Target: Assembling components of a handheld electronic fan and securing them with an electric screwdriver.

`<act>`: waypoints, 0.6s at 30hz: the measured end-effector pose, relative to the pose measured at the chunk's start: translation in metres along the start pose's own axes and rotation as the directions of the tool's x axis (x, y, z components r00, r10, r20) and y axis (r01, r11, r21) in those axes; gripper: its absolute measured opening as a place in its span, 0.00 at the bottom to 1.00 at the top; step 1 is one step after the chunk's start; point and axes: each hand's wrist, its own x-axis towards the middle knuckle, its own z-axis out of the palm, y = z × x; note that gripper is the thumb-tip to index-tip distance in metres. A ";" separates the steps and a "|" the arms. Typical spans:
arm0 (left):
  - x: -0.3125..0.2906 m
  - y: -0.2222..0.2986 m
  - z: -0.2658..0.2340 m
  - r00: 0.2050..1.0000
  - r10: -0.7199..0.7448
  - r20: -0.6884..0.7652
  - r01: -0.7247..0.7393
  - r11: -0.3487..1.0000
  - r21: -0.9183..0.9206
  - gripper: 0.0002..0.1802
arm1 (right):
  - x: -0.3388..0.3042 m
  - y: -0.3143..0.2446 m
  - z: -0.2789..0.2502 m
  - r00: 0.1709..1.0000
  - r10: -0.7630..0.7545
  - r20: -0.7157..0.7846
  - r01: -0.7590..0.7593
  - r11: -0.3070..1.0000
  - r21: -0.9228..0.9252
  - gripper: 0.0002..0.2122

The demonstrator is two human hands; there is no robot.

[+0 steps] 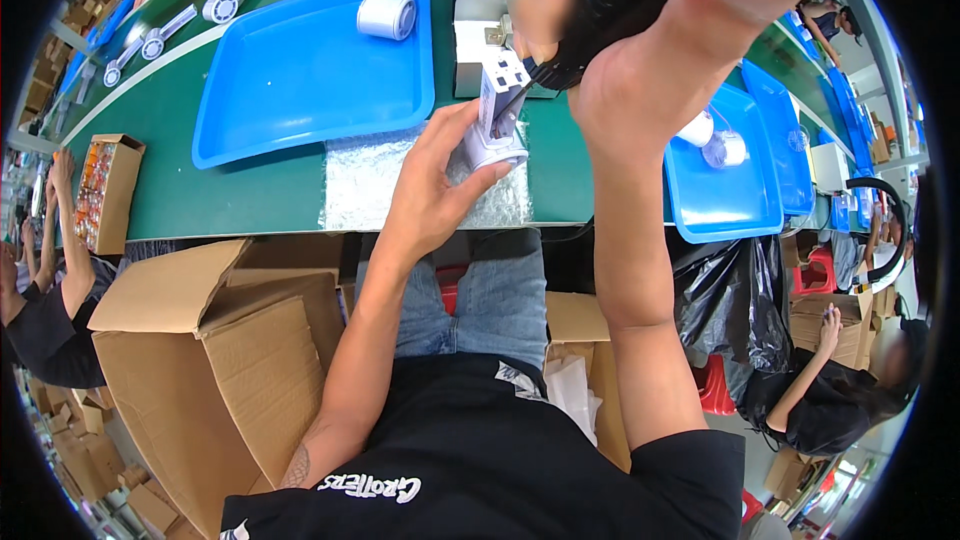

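My left hand (430, 185) is closed round a white handheld fan (494, 150), steadying it over a sheet of bubble wrap (360, 175) at the table's front edge. The fan's handle points away from me, and its hollow inside partly shows. Close to the camera, my right hand (640, 90) grips a thick black power screwdriver (612, 10), thumb on one side and fingers on the other. The tool's narrow end reaches down to the fan's handle; whether it touches a screw, I cannot make out. Another white fan (388, 16) lies in the blue tray (215, 100) ahead.
Behind the fan stands a white-and-grey box (480, 0). Another blue tray (690, 220) with white fan parts (725, 148) sits to the right. Several fans lie on the green belt beyond. Open cardboard boxes (160, 360) flank my legs; co-workers sit at both sides.
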 end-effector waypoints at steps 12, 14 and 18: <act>0.000 -0.003 0.001 1.000 -0.008 -0.014 0.008 1.000 -0.016 0.37 | 0.009 0.009 -0.014 0.998 -0.058 0.040 0.061 0.994 -0.090 0.45; 0.000 -0.003 0.000 1.000 -0.008 -0.008 0.008 1.000 -0.008 0.37 | 0.009 0.010 -0.016 0.997 -0.066 0.048 0.071 0.992 -0.105 0.46; 0.001 -0.003 0.002 1.000 -0.008 -0.005 0.008 1.000 -0.004 0.37 | 0.009 0.010 -0.020 0.994 -0.085 0.062 0.093 0.985 -0.145 0.47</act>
